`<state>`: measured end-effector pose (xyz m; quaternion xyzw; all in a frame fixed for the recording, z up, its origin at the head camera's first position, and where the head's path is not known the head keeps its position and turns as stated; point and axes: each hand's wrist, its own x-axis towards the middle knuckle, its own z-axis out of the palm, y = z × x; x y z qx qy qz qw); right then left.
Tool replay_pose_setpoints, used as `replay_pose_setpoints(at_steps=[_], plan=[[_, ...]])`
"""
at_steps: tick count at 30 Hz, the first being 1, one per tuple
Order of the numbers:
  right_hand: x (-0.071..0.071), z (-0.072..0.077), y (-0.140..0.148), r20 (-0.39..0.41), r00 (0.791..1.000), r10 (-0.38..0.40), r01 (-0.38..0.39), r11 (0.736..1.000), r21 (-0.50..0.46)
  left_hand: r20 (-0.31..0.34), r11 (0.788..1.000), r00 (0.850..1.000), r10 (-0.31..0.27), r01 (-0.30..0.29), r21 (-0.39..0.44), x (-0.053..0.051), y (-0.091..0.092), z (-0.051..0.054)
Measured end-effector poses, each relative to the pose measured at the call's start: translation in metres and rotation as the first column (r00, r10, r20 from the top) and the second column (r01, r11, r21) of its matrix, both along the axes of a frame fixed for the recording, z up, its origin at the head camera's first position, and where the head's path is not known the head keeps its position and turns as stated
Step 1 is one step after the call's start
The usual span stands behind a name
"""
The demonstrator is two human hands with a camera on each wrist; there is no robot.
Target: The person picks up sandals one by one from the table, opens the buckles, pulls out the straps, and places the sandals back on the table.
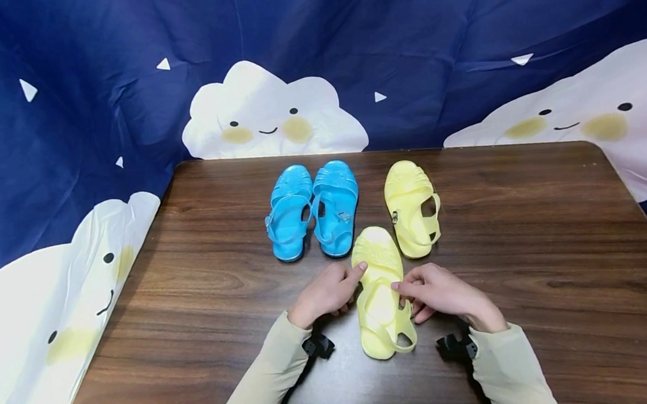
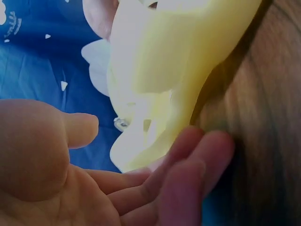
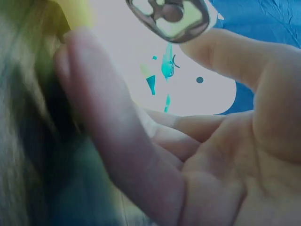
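Note:
A yellow sandal [image 1: 380,306] lies toe away from me between both hands, its heel strap sticking out on the right. My right hand [image 1: 438,291] holds its right side, thumb on the upper edge beside a metal buckle [image 3: 171,19] and fingers lower down. On the other side, my left hand [image 1: 325,291] touches the sandal near the toe straps. In the left wrist view its fingers [image 2: 188,160] rest along the sandal's side, and the thumb stands apart. The second yellow sandal [image 1: 408,182] lies just beyond, to the right.
A pair of blue sandals [image 1: 334,194] sits side by side farther back, left of the yellow ones, toes away from me. All lie on a brown wooden table [image 1: 535,241]. Behind it hangs a dark blue cloth [image 1: 308,23] with smiling white clouds.

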<state>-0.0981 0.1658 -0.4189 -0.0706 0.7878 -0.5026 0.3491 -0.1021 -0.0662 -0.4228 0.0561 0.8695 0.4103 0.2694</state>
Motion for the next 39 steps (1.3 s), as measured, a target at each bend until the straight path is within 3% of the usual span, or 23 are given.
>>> replay_pose_setpoints(at_steps=[5,10,17,24,39], plan=[[0.000,-0.001,-0.003,0.004,0.999,-0.053,0.053,0.998,-0.014,0.089,0.996,0.995,0.038,-0.044,0.071,0.001,0.003,-0.002],[0.001,0.000,-0.006,-0.011,0.998,-0.056,0.056,0.998,0.002,0.130,0.989,0.990,0.054,-0.071,0.126,0.002,0.005,-0.005],[0.003,0.002,-0.008,-0.045,0.998,-0.033,0.036,0.998,0.049,0.149,0.984,0.988,0.051,-0.075,0.162,0.004,0.007,-0.008],[0.006,0.004,-0.010,-0.028,0.998,-0.051,0.053,0.997,0.062,0.153,0.979,0.987,0.053,-0.081,0.185,0.005,0.008,-0.008],[0.009,0.013,-0.011,-0.093,0.993,-0.071,0.078,0.994,0.072,0.147,0.972,0.985,0.093,-0.121,0.199,0.005,0.008,0.006]])
